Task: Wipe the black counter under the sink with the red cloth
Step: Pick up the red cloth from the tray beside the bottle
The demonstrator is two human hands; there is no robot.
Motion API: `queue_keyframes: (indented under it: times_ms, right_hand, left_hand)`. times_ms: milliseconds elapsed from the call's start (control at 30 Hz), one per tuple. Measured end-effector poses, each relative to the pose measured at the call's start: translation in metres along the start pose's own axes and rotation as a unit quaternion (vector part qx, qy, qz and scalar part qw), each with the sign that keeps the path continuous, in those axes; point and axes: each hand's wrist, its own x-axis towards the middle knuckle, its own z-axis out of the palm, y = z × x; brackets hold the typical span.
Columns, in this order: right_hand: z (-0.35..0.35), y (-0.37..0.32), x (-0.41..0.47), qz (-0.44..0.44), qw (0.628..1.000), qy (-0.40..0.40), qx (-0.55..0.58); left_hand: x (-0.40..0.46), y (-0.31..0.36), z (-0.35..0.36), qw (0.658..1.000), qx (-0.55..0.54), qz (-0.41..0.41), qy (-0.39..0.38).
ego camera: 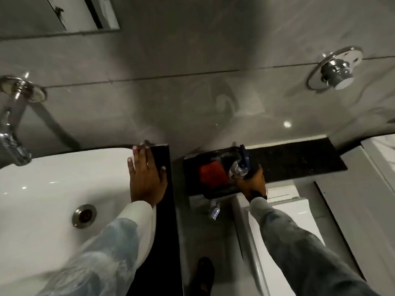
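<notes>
The red cloth [211, 175] lies folded in a black tray [215, 193] at the left end of a low black ledge [288, 161] against the wall. My right hand [254, 182] is at the tray's right side, shut on a clear spray bottle [238, 170] with a blue trigger, beside the cloth. My left hand [147, 174] rests flat with fingers spread. It spans the white sink's [64, 189] right rim and the narrow black counter strip [168, 210] beside it. It holds nothing.
A chrome faucet [12, 146] hangs over the sink's left side, and the drain [84, 215] sits in the basin. A chrome wall fitting [335, 69] projects at upper right. A white fixture [284, 210] stands below the ledge. A dark shoe [203, 274] is on the grey floor.
</notes>
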Motion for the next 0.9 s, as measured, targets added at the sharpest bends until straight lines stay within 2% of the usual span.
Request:
queue_keyframes:
  times_ms: [133, 233, 433, 567, 633, 700, 900]
  right_hand:
    - [0.017, -0.014, 0.031, 0.010, 0.991, -0.055, 0.123]
    - [0.031, -0.025, 0.050, -0.065, 0.992, -0.039, 0.101]
    - [0.020, -0.041, 0.056, -0.125, 0.986, -0.019, -0.105]
    - [0.011, -0.048, 0.049, -0.160, 0.919, -0.100, -0.346]
    - [0.011, -0.040, 0.046, -0.171, 0.886, -0.115, -0.415]
    - [0.012, -0.032, 0.039, -0.165, 0.872, -0.124, -0.443]
    - [0.015, -0.024, 0.027, -0.133, 0.882, -0.104, -0.440]
  left_hand:
    - [0.003, -0.003, 0.003, 0.999, 0.027, 0.009, 0.018]
    - [0.006, -0.003, 0.007, 0.999, 0.040, 0.014, 0.013]
    - [0.008, -0.004, 0.006, 0.999, 0.046, 0.010, 0.007]
    - [0.006, -0.004, 0.003, 0.999, 0.037, 0.006, 0.003]
    - [0.006, -0.003, 0.002, 1.000, 0.030, 0.002, -0.006]
    - [0.006, -0.002, 0.001, 1.000, 0.023, 0.000, -0.003]
    - [0.006, -0.003, 0.002, 1.000, 0.020, 0.002, -0.003]
